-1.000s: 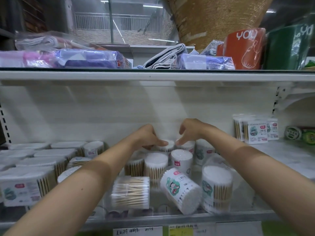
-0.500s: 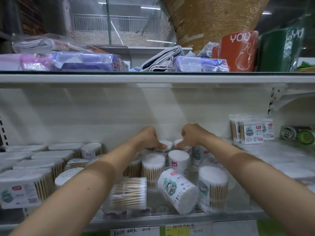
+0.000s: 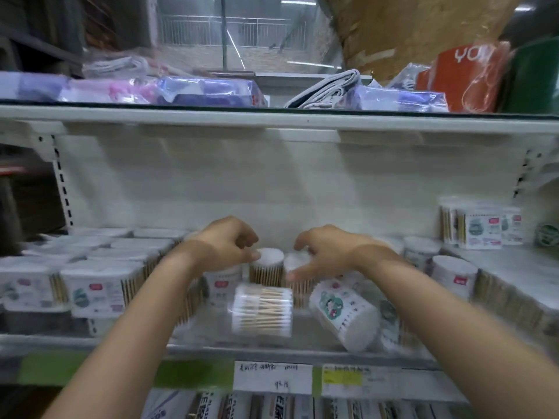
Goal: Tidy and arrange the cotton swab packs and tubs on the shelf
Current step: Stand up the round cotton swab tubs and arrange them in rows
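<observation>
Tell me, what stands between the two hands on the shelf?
In the head view, two upright round tubs of cotton swabs stand side by side between the left hand and right hand.

Motion blur smears the whole frame, so the labels on the swab tubs (image 3: 344,316) and the price tags (image 3: 272,378) at six o'clock cannot be read. The right hand (image 3: 325,252) hides part of one upright tub (image 3: 295,261), and both forearms run off the bottom edge.

Round tubs (image 3: 266,266), upright, white swab tips up: between both hands. Clear tub (image 3: 262,309) and labelled tub (image 3: 344,316), on their sides: just below. Rectangular packs (image 3: 99,287): left.
</observation>
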Available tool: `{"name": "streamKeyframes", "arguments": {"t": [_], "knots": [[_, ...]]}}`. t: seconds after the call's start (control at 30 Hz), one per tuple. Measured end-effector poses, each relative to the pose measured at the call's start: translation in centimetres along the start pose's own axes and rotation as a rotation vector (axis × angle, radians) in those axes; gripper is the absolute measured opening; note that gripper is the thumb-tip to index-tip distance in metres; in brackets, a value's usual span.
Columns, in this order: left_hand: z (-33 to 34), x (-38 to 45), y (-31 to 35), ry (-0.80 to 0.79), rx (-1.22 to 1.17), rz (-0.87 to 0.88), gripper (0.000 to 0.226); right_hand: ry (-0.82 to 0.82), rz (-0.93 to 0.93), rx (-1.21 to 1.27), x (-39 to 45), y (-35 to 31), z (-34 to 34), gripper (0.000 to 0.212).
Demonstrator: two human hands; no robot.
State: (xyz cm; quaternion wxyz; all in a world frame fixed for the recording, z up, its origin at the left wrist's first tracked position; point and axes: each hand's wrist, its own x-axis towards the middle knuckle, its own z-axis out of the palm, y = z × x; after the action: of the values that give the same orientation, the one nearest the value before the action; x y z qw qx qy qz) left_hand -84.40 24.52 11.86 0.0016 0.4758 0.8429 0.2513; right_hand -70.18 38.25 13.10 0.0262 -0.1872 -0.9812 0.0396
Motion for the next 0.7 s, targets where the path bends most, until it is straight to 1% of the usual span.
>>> {"name": "streamKeyframes", "arguments": {"t": [0.1, 0.13, 0.17, 0.23, 0.27, 0.3, 0.37, 0.43, 0.5, 0.57, 0.63, 0.7], "knots": [[-0.1, -0.3, 0.1, -0.022, 0.113, -0.006, 0.059, 0.014, 0.009, -0.014, 1.0, -1.0, 0.5, 0.073], [-0.1, -0.1, 0.3, -0.041, 0.128, -0.014, 0.061, 0.018, 0.017, -0.015, 1.5, -1.3, 0.5, 0.073], [0.0, 0.2, 0.6, -0.058, 0.139, -0.015, 0.058, 0.022, 0.021, -0.015, 2.0, -1.6, 0.5, 0.075], [0.3, 0.9, 0.8, -0.081, 0.160, -0.004, 0.038, 0.024, 0.037, 0.001, 3.2, -2.2, 0.6, 0.075], [0.4, 1.3, 0.8, -0.091, 0.156, -0.002, 0.033, 0.016, 0.039, 0.008, 3.8, -2.5, 0.7, 0.074], [0.5, 1.6, 0.7, -0.107, 0.132, 0.000, 0.038, 0.000, 0.031, 0.011, 4.2, -2.7, 0.8, 0.073], [0.5, 2.4, 0.5, -0.129, 0.068, -0.015, 0.058, -0.036, -0.010, 0.016, 4.9, -3.1, 0.9, 0.069], [0.3, 2.7, 0.2, -0.109, 0.015, -0.021, 0.066, -0.016, -0.035, 0.054, 5.1, -3.2, 0.8, 0.067], [0.1, 2.9, -0.3, -0.073, -0.084, -0.017, 0.066, 0.034, -0.031, 0.138, 5.3, -2.7, 0.6, 0.068], [-0.3, 3.0, -0.7, -0.020, -0.245, -0.006, 0.060, 0.079, -0.011, 0.283, 5.4, -1.8, 0.2, 0.066], [-0.8, 2.7, -1.0, 0.006, -0.389, 0.002, 0.050, 0.083, -0.021, 0.433, 5.4, -0.9, -0.4, 0.063], [-1.1, 2.5, -1.1, -0.003, -0.468, 0.006, 0.046, 0.086, -0.066, 0.561, 5.2, -0.2, -0.8, 0.060]]}}
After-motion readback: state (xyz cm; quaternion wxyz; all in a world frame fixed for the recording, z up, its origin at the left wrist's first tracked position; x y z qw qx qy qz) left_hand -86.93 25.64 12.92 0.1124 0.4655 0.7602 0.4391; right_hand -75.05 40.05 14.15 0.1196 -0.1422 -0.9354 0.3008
